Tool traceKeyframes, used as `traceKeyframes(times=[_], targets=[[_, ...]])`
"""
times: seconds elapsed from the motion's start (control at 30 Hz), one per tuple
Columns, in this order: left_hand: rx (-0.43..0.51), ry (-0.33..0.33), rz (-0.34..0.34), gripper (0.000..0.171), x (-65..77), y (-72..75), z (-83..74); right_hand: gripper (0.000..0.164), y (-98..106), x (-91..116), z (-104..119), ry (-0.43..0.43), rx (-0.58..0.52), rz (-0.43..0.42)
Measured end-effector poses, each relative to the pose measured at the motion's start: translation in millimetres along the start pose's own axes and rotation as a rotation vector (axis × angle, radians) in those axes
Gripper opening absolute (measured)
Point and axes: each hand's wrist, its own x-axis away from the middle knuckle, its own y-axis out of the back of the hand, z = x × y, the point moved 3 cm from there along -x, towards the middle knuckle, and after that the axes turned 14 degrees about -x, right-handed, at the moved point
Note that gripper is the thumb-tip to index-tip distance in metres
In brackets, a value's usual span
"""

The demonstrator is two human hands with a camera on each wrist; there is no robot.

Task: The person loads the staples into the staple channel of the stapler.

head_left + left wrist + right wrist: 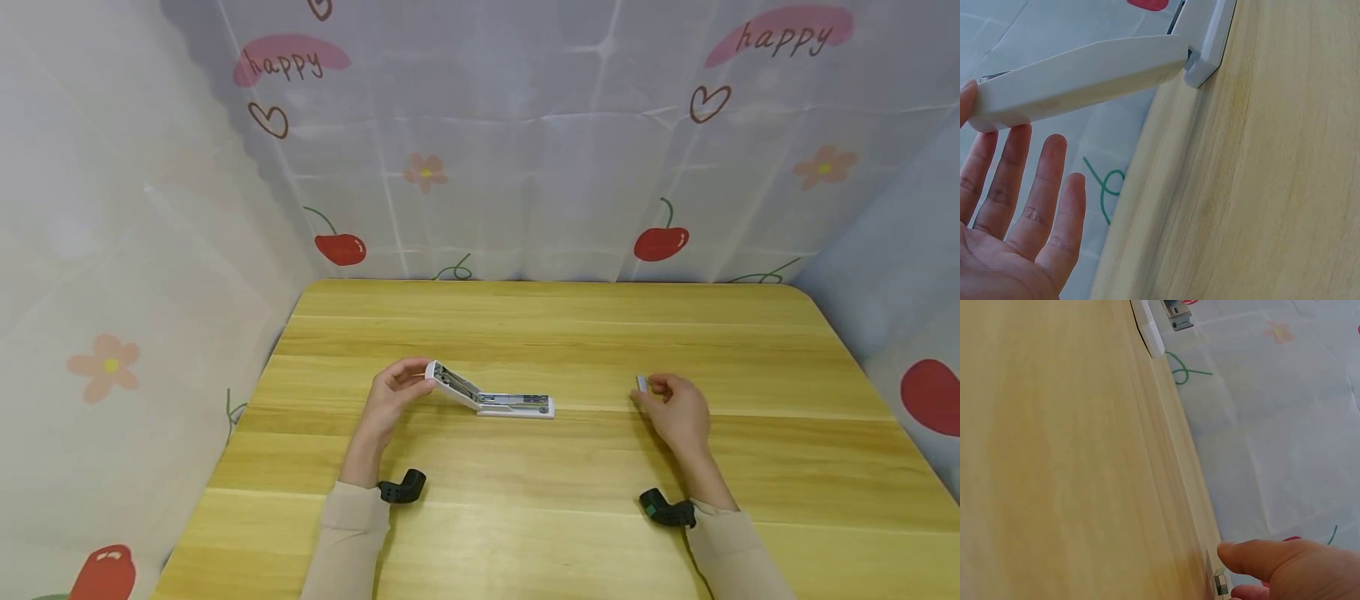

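Observation:
A white stapler (516, 406) lies folded wide open on the table, its metal inside facing up. My left hand (395, 388) holds the end of its raised upper arm (1079, 81), thumb on one side and fingertips on the other; the two smallest fingers stand free in the left wrist view. Well to the right, my right hand (681, 410) pinches a small grey metal strip of staples (641, 383) between thumb and forefinger, close over the table. Just one end of the strip shows in the right wrist view, by the thumb (1254, 556).
Pale wood makes up the tabletop (525, 517), with rounded far corners. Behind it and at both sides hangs a printed curtain (510, 167) with cherries and flowers. Black wrist cameras (402, 487) sit on both sleeves, low over the table.

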Motion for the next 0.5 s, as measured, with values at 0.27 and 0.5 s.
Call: traceKeyframes(times=[0.27, 0.5], targets=[[0.009, -0.009, 0.007, 0.041, 0.2, -0.6, -0.2, 0.036, -1.6, 1.4, -0.4, 0.023, 0.043, 0.015], [0.026, -0.002, 0.001, 0.040, 1.1, -1.1, -1.5, 0.028, -1.3, -0.2, -1.6, 0.051, 0.057, -0.003]])
